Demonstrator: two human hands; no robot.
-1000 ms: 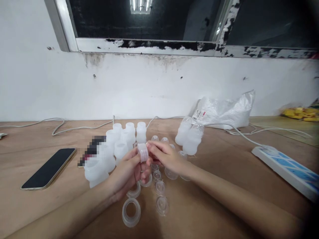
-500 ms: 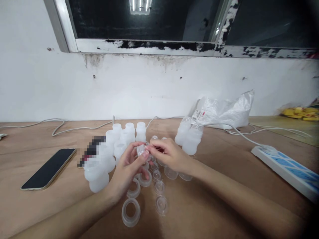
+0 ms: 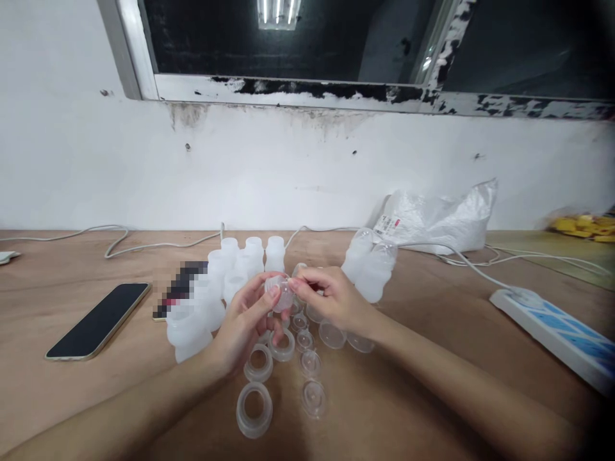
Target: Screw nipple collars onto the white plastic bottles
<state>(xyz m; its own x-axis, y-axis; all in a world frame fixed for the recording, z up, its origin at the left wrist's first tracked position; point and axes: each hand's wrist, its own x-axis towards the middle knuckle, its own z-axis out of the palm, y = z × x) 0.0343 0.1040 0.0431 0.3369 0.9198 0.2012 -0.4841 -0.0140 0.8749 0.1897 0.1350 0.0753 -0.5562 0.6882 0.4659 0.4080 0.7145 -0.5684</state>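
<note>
My left hand (image 3: pixel 247 314) is closed on a translucent screw ring (image 3: pixel 275 294), held tilted above the table. The fingers of my right hand (image 3: pixel 329 298) pinch the tip of a clear nipple (image 3: pixel 287 294) seated in that ring; my fingertips partly hide it. Below my left hand, loose screw rings (image 3: pixel 254 428) lie in a row. Beside them runs a row of clear nipples (image 3: pixel 313 398). Clear dome caps (image 3: pixel 332 335) lie under my right hand, partly covered by it.
Several open milky bottles (image 3: pixel 275 255) stand at the left, and capped bottles (image 3: pixel 375 275) at the right. A phone (image 3: pixel 98 320) lies far left. A power strip (image 3: pixel 552 336), white cables (image 3: pixel 461 256) and a plastic bag (image 3: pixel 439 221) are to the right.
The ring between my hands has turned, so more of its open side and the clear nipple shows. Both hands stay together; the view has shifted slightly.
</note>
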